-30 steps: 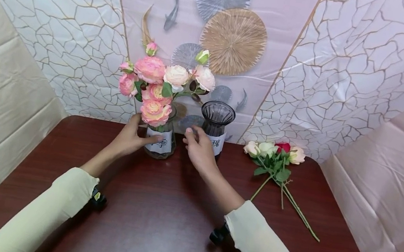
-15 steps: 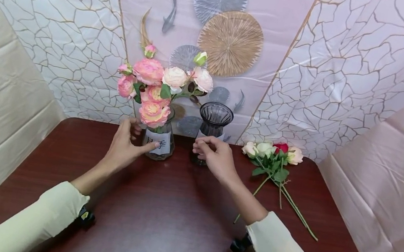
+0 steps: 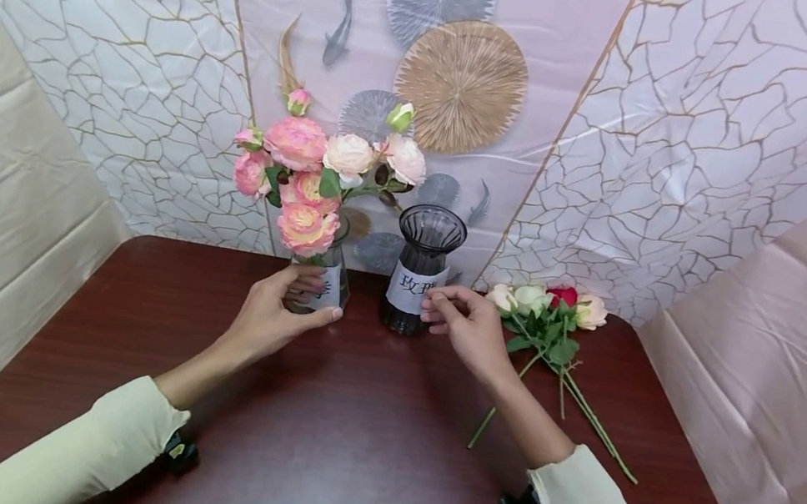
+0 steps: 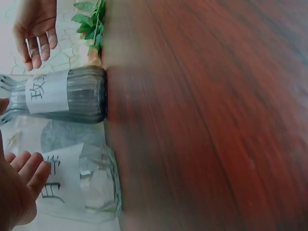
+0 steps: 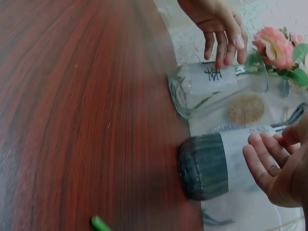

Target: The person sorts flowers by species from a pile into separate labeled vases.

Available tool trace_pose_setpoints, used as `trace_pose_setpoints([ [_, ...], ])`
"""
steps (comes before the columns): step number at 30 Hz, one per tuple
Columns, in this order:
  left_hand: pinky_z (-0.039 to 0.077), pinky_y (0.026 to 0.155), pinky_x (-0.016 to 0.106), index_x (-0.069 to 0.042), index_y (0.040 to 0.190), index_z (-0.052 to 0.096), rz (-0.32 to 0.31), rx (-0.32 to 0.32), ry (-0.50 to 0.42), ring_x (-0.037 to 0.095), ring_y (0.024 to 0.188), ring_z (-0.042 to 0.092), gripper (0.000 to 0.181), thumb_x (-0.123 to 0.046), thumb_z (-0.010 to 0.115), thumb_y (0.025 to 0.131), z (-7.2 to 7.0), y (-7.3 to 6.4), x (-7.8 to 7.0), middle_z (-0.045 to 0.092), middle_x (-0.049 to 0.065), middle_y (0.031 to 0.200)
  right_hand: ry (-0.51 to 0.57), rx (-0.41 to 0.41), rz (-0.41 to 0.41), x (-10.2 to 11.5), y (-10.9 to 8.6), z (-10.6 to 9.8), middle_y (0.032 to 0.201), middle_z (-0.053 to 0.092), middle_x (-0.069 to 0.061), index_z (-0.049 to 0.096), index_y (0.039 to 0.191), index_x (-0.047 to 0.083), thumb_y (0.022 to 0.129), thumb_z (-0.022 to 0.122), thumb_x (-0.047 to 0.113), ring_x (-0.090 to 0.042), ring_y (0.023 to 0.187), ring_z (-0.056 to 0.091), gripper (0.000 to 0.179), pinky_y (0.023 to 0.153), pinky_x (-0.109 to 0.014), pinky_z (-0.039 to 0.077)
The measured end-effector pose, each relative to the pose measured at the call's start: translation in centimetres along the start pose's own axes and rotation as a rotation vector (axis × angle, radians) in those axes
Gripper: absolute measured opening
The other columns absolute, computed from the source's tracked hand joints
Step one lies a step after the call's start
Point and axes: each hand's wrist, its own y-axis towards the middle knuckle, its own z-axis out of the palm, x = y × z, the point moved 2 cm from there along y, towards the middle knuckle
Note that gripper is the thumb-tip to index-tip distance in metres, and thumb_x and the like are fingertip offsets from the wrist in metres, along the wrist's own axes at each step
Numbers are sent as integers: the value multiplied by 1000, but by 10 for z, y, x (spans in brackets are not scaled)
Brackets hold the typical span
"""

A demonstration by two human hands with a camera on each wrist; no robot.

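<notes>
A clear glass vase (image 3: pixel 341 282) with a white label holds pink and cream artificial flowers (image 3: pixel 306 227). My left hand (image 3: pixel 270 320) is in front of its lower left side in the head view, thumb extended and fingers loosely bent, gripping nothing. To the right stands a dark ribbed glass vase (image 3: pixel 430 234), upright, its white label (image 3: pixel 410 286) facing me. At that label's right edge is my right hand (image 3: pixel 472 336), fingers relaxed, nothing held. The right wrist view has the dark vase's base (image 5: pixel 202 166) beside the loosely bent right fingers (image 5: pixel 262 166).
Several loose roses (image 3: pixel 555 313), cream, white and red, lie on the right of the dark red table (image 3: pixel 350 439), their stems (image 3: pixel 597 423) pointing toward me. A patterned backdrop (image 3: pixel 688 152) rises right behind the vases, and pale cloth (image 3: pixel 19 238) walls both sides.
My right hand has moved right, across the dark vase's front to its right side, and the vase's label now shows. My left hand has shifted right and nearer, covering more of the clear vase.
</notes>
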Motion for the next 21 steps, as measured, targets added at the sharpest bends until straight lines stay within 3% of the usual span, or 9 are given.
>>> trace_pose_setpoints([
  [9,52,125,58,-14,173,40,-74,223,-92,38,148,66,100,-37,95,93,33,5,-1,65,20,159,13,-18,26,-7,-6,-20,121,82,-29,74,132,-10,115,66,16,-14,91,82,32,82,-34,70],
  [14,45,131,57,-15,175,36,-118,269,-90,37,157,57,107,-39,97,90,47,11,-1,57,22,168,29,-31,62,-12,-6,-28,117,84,-22,75,133,-7,115,67,17,-11,90,81,31,84,-35,70],
  [21,40,135,56,-9,177,31,-164,327,-118,42,164,47,116,-43,98,88,72,26,3,45,22,177,19,-53,72,-21,-7,-40,116,83,-24,77,132,-4,115,67,19,-15,92,82,31,84,-35,70],
])
